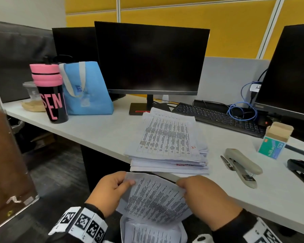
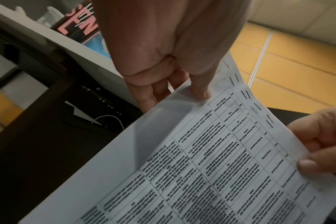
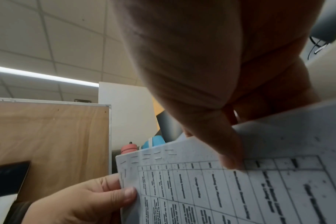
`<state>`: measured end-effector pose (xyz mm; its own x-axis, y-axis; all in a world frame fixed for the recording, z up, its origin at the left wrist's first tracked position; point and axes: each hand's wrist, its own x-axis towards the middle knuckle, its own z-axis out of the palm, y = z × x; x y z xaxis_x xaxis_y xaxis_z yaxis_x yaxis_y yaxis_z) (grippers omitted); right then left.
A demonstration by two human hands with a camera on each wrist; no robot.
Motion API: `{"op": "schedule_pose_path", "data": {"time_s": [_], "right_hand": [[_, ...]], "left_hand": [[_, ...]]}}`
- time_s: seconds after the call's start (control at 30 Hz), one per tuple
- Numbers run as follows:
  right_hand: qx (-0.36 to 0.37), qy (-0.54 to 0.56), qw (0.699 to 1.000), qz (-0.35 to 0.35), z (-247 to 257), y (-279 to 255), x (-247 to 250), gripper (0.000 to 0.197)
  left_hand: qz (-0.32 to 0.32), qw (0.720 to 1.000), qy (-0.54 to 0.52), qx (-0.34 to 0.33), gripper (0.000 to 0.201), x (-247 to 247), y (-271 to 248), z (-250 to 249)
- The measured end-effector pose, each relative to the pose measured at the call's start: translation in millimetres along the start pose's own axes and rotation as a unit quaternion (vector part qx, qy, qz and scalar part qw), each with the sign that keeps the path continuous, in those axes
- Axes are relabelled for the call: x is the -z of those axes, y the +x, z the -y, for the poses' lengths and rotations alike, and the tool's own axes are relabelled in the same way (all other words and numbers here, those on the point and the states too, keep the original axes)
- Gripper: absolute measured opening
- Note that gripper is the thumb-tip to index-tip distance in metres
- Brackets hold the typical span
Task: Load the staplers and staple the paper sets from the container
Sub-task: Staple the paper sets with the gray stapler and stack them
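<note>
Both hands held one paper set (image 1: 154, 199) in the near middle, below the counter (image 1: 98, 130) edge. The left hand (image 1: 109, 192) pinched its left top corner between thumb and fingers, and the right hand (image 1: 200, 193) pinched the right top edge. In the right wrist view a row of staples ran along that top margin, so this set looked already fastened, probably several times over.

Under it, at the near edge of the head view, lay the container (image 1: 123, 227) with more printed sheets inside, so some sets seemingly remained to be done. On the counter, just beyond the hands, a thick pile of printed sets (image 1: 167, 146) had built up; whether each was stapled could not be told.

To the right lay the grey stapler (image 1: 242, 163), lying closed, and a black stapler (image 1: 302, 171) near the right edge. The staple box (image 1: 272, 146) stood open behind them. Loading therefore looked done, and the stapling seemed well along, with the held set due for the pile.
</note>
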<state>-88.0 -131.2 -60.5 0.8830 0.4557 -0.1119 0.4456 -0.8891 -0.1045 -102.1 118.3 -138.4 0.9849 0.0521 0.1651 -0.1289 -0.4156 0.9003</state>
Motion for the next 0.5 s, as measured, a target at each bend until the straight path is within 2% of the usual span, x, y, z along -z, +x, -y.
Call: {"op": "schedule_pose_path", "data": {"time_s": [0.23,0.5], "right_hand": [[-0.019,-0.004,0.995,0.096,5,6,-15,0.022],[-0.044,-0.03,0.989,0.138,6,21,-28,0.034]], "left_hand": [[0.047,0.996,0.017,0.079,0.019,-9,-3,46],[0.083,0.992,0.019,0.098,0.024,-21,-4,78]]}}
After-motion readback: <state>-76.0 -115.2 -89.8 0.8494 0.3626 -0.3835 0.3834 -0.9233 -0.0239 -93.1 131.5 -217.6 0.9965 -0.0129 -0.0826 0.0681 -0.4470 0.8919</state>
